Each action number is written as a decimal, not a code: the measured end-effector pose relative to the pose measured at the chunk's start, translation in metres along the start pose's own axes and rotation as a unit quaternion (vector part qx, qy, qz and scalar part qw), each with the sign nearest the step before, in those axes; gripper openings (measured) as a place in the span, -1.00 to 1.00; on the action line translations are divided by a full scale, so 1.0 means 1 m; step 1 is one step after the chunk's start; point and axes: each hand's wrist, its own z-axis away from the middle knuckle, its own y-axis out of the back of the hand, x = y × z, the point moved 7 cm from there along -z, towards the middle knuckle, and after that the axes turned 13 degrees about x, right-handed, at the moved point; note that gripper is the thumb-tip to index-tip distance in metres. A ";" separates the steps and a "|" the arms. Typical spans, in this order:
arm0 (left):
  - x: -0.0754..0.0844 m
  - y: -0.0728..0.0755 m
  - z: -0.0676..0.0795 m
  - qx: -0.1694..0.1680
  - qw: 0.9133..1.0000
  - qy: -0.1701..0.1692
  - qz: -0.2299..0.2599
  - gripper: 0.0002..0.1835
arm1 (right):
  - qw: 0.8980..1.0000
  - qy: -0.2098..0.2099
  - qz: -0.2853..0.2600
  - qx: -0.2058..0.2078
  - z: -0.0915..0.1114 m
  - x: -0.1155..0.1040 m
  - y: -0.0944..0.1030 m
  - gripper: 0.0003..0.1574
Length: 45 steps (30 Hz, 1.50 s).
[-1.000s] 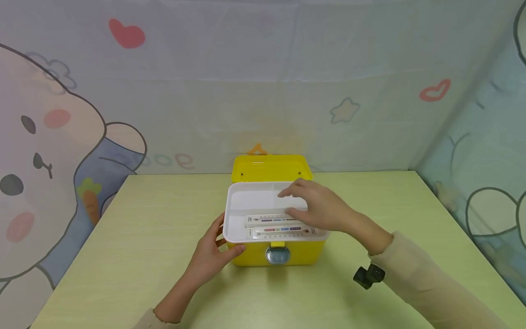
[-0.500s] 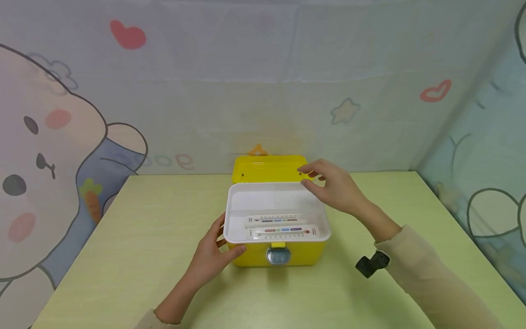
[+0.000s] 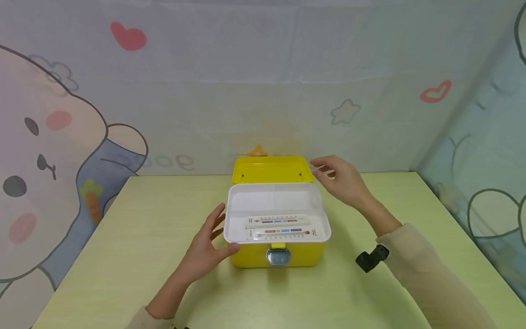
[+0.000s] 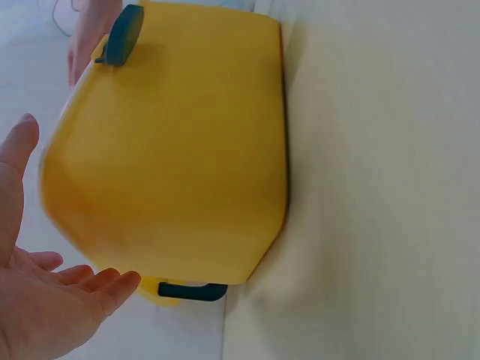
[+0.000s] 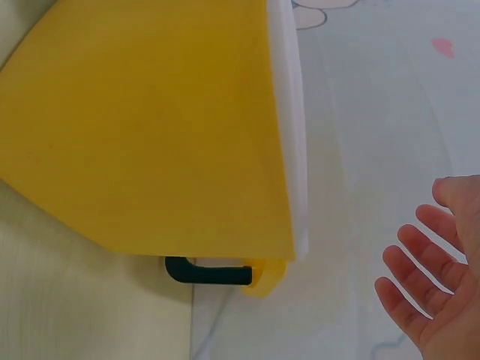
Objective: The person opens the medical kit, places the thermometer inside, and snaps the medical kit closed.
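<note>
A yellow storage box [image 3: 250, 256] stands at mid-table, its yellow lid [image 3: 273, 169] tipped back behind it. Inside its top, a white tray [image 3: 255, 197] carries two white thermometers [image 3: 283, 234], lying side by side near the front. My left hand [image 3: 201, 253] is beside the box's left front corner with fingers spread; in the left wrist view those fingers [image 4: 112, 289] look apart from the wall. Beyond the right rim, next to the lid's right edge, my right hand [image 3: 345, 183] hovers with relaxed fingers and holds nothing.
A grey latch [image 3: 278, 256] is on the box's front. The lid's dark green handle [image 5: 210, 271] shows behind the box. A printed cloth [image 3: 197, 91] hangs behind the light wooden table [image 3: 164, 205]. A small black camera [image 3: 371, 258] is on my right wrist.
My right hand has left the space over the tray, moving back and right beside the lid. My left hand has eased slightly away from the box. The thermometers stay in place.
</note>
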 end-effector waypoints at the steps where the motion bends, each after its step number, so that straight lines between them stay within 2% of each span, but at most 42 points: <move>1: 0.001 0.002 -0.002 -0.001 1.000 -0.004 -0.002 -0.02 | 1.000 -0.003 -0.002 0.002 0.000 0.003 0.000 -0.60; 10: 0.008 0.015 -0.024 0.004 1.000 0.005 -0.009 -0.12 | 0.999 -0.023 -0.020 0.016 -0.002 0.021 0.003 -0.61; 18: 0.007 0.024 -0.054 0.017 1.000 0.015 -0.001 -0.25 | 0.998 -0.059 -0.022 0.016 -0.003 0.036 -0.002 -0.57; 23: -0.001 0.031 -0.072 0.021 0.999 0.041 0.007 -0.31 | 0.996 -0.083 -0.026 -0.002 -0.002 0.045 -0.008 -0.54; 31: -0.021 0.040 -0.094 0.034 0.996 0.078 -0.017 -0.31 | 0.990 -0.134 -0.035 -0.032 0.002 0.063 -0.015 -0.46; 38: -0.037 0.038 -0.106 0.041 0.992 0.117 -0.025 -0.37 | 0.982 -0.170 -0.062 -0.046 0.005 0.080 -0.024 -0.42; 45: -0.040 0.032 -0.114 0.030 0.992 0.122 -0.026 -0.38 | 0.968 -0.210 -0.110 -0.075 0.009 0.095 -0.033 -0.29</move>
